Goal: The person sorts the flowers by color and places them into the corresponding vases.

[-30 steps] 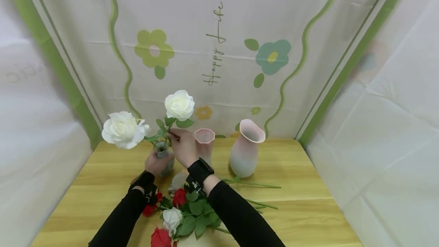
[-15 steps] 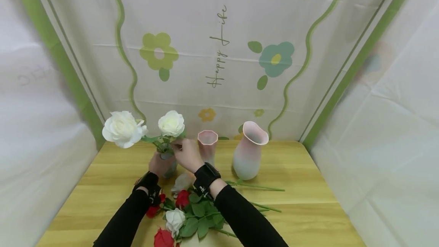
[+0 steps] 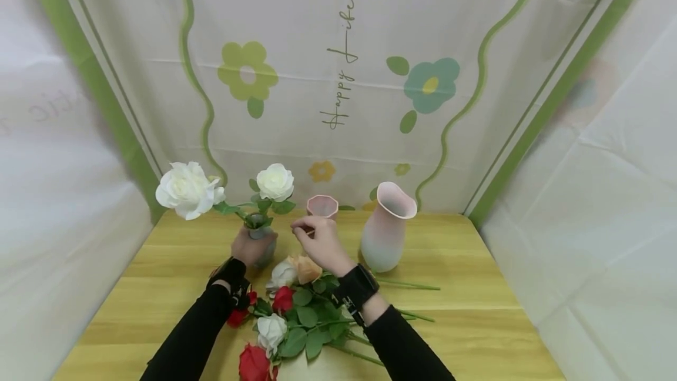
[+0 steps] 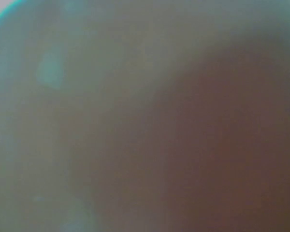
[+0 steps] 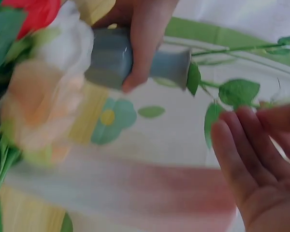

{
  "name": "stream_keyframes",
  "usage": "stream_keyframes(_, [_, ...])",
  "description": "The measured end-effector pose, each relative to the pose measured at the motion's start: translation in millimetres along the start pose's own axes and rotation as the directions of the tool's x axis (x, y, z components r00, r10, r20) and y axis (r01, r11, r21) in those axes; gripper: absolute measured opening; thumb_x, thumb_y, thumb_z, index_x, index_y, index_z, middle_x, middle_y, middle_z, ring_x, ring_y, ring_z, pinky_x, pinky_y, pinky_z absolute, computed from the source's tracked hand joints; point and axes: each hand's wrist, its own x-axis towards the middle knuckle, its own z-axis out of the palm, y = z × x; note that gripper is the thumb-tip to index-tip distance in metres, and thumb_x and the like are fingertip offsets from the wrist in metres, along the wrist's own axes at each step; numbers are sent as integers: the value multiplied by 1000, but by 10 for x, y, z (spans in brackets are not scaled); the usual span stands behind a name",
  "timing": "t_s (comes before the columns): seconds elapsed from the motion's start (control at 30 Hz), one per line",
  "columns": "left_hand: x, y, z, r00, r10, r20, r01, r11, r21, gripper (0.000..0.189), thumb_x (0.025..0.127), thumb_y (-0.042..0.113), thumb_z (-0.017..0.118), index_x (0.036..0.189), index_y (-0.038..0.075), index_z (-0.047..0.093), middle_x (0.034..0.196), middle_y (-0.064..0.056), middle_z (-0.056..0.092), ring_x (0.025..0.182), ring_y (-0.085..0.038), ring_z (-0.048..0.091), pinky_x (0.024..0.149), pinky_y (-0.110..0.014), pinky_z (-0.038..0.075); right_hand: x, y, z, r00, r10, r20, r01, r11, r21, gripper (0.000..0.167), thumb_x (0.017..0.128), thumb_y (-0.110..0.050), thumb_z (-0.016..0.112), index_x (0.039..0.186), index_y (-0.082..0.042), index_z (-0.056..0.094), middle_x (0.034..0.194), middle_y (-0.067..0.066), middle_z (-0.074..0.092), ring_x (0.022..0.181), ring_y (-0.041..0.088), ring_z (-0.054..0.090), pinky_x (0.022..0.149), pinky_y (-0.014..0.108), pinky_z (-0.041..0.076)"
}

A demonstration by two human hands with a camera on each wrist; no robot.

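Observation:
My left hand [image 3: 246,246] grips a small grey-blue vase [image 5: 108,58] around its body, near the left of the table. Two white roses stand in it: a large one [image 3: 190,191] leans out to the left, and a smaller one [image 3: 275,182] rises more upright. Just right of the vase, my right hand [image 3: 324,244] is apart from the stems. Its fingers are loosely bent in the right wrist view, and I see nothing held in them. The left wrist view is too blurred to make anything out.
Behind my right hand is a narrow pink vase [image 3: 322,207]. A larger pink-and-white vase [image 3: 383,240] stands to its right. Red, white and peach roses [image 3: 308,269] lie in a pile in front, stems pointing right. A printed cloth [image 3: 296,128] hangs behind the table [image 3: 465,310].
My right hand has let go of the smaller white rose and drawn back to the right. That rose first sank lower into the vase. My left hand keeps its hold on the vase.

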Motion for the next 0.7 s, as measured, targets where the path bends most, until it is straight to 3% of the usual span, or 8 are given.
stream_keyframes(0.23, [27, -55, -24, 996, -60, 58, 64, 996, -65, 89, 95, 44, 62, 154, -3, 15, 150, -32, 27, 137, -48, 27, 108, -57, 29, -270, 78, -273, 974, 9, 224, -6, 1000, -14, 13, 99, -12, 62, 106, -9, 73, 96, 0, 69, 85, 6, 63, 75, 23, 54])
stream_keyframes(0.37, [57, -119, -62, 995, -73, 70, 78, 994, -72, 101, 92, 54, 63, 156, -1, 8, 152, -32, 22, 138, -49, 24, 107, -57, 31, -373, 144, -389, 959, 35, 281, -19, 998, -60, 12, 98, -16, 63, 101, -14, 74, 90, -5, 69, 82, 3, 63, 72, 22, 54])
stream_keyframes(0.53, [106, -164, -88, 994, -75, 85, 85, 990, -111, 104, 91, 52, 65, 156, -1, 3, 154, -33, 17, 139, -50, 20, 109, -58, 28, -492, 234, -498, 946, 37, 323, -1, 994, -112, 10, 97, -14, 66, 98, -14, 75, 86, -4, 69, 77, 2, 62, 70, 22, 53])
stream_keyframes(0.63, [205, -339, -69, 994, -7, 112, 32, 975, -218, 102, 92, 50, 65, 157, 1, 3, 157, -29, 14, 141, -47, 17, 111, -57, 25, -563, 283, -518, 935, 30, 352, 21, 990, -140, 7, 95, -13, 69, 95, -13, 75, 84, -6, 68, 75, 1, 61, 68, 21, 52])
stream_keyframes(0.7, [442, -717, 5, 989, 78, 125, -33, 945, -325, 99, 93, 50, 63, 158, 5, 2, 159, -23, 11, 145, -40, 15, 110, -51, 30, -622, 312, -511, 926, 33, 375, 27, 988, -155, 5, 93, -14, 70, 94, -12, 75, 82, -9, 67, 73, 1, 61, 66, 19, 51])
